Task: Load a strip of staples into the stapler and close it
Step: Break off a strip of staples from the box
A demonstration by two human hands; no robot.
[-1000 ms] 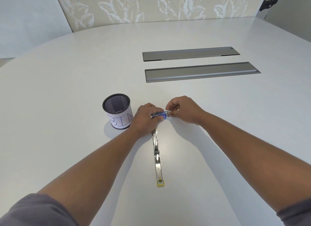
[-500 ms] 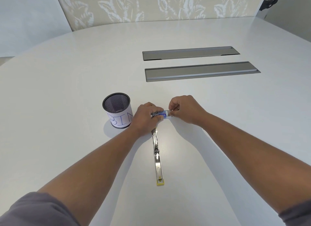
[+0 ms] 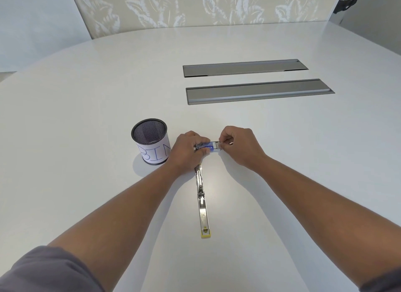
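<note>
- Your left hand (image 3: 186, 150) grips one end of a small blue staple box (image 3: 206, 147), fingers wrapped around it, just beyond the far end of the stapler (image 3: 202, 201).
- Your right hand (image 3: 238, 147) pinches the box's other end, thumb and fingertips pressed together on a pale tray (image 3: 217, 145) that sticks out of the blue sleeve.
- Whether a strip of staples lies in that tray, you cannot tell; it is too small to read.
- You have the stapler lying open and flat on the white surface (image 3: 86, 118), a long metal bar running from under your left hand toward you, with a yellow tip (image 3: 205, 233) at its near end.
- Neither of your hands touches the visible part of the stapler.
- To the left of the stapler's far end stands a black mesh cup (image 3: 150, 140) wrapped in white paper lettered "BIN", just beside your left hand.
- Well beyond the stapler, two grey slot covers (image 3: 258, 92) sit flush in the surface, one behind the other.
</note>
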